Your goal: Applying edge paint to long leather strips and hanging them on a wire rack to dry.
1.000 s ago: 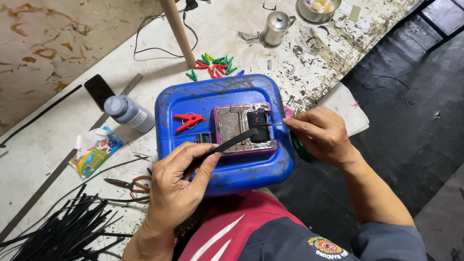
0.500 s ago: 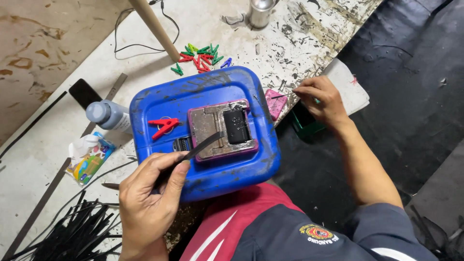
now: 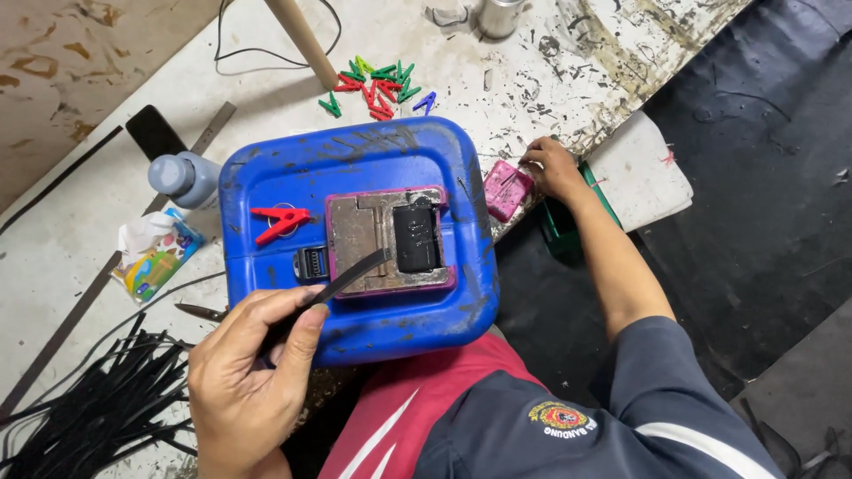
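On the blue container lid [image 3: 355,239] sits a metal jig [image 3: 377,239]; left hand [image 3: 244,381] grips a black strip [image 3: 342,282] tight over it, not seated yet; right hand [image 3: 552,167] touches a pink block [image 3: 507,189], grip loose.

Left hand [image 3: 248,372] sits at the lower left of the frame, fingers curled in, thumb and forefinger pinched together, knuckles facing up. Right arm stretches from the lower right up toward the centre right, forearm bare, sleeve at the elbow. Right hand [image 3: 552,167] is palm down, fingers bent, fingertips pressing downward.
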